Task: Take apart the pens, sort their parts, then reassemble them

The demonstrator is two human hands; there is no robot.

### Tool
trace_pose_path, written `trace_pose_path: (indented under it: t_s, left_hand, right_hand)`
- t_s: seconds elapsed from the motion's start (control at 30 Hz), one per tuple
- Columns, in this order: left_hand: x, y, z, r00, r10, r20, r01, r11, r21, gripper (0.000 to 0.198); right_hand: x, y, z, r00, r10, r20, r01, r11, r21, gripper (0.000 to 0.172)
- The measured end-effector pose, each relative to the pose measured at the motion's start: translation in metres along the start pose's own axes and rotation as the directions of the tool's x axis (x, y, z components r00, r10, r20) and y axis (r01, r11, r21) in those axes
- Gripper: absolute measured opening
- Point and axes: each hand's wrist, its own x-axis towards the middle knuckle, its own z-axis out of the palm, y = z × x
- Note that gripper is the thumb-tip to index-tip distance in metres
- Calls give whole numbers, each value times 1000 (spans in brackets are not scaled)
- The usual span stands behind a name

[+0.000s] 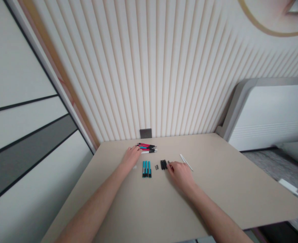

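Note:
My left hand [132, 156] reaches to the left end of a loose pile of pens [149, 147], red, blue, white and black. Its fingers are stretched out and touch or nearly touch the pile; the fingertips are partly hidden. Close to me, three turquoise pen barrels [146, 168] with black ends lie side by side. Beside them is a cluster of small metallic pieces [156, 167]. A row of short black pen parts [163, 164] follows, with the bent fingers of my right hand [181, 172] at its right end. Those fingertips close around something small and dark that I cannot make out.
Thin white sticks [186, 162] lie beyond my right hand. Small clear pieces [134, 166] rest by my left wrist. The beige table [149, 209] meets a ribbed wall with a dark socket [145, 133]. A cabinet stands left, a bed right. A grey object [202, 239] shows at the front edge.

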Motion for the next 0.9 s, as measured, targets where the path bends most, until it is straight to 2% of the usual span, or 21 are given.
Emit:
trace_pose_path:
  t_s: [0.17, 0.27, 0.4, 0.5, 0.67, 0.8, 0.9]
  left_hand:
    - [-13, -5, -9, 998, 3, -69, -8, 997, -75, 14]
    - [-30, -3, -20, 990, 13, -142, -47, 970, -237, 10]
    - [-63, 13, -34, 969, -5, -249, -132, 835, -534, 14]
    - [-85, 26, -35, 949, -20, -313, -193, 749, -634, 14]
    - [-96, 32, -27, 946, -48, -320, -200, 692, -694, 14]
    - [-93, 26, -24, 947, -149, -285, -126, 643, -756, 14]
    - [-92, 25, -23, 960, -165, -228, -80, 618, -782, 13]
  right_hand:
    - [1, 1, 0, 1000, -10, -5, 10, 998, 63, 34]
    - [2, 2, 4, 995, -68, -74, 85, 965, 250, 32]
    - [0, -2, 12, 974, -149, -172, 220, 807, 548, 34]
    - [-4, -9, 15, 963, -196, -183, 269, 712, 649, 35]
    - [-8, -13, 14, 951, -281, -127, 295, 710, 640, 35]
    - [-6, -8, 16, 950, -297, -98, 287, 703, 651, 32]
    - [-4, -6, 19, 949, -304, -81, 279, 695, 662, 32]
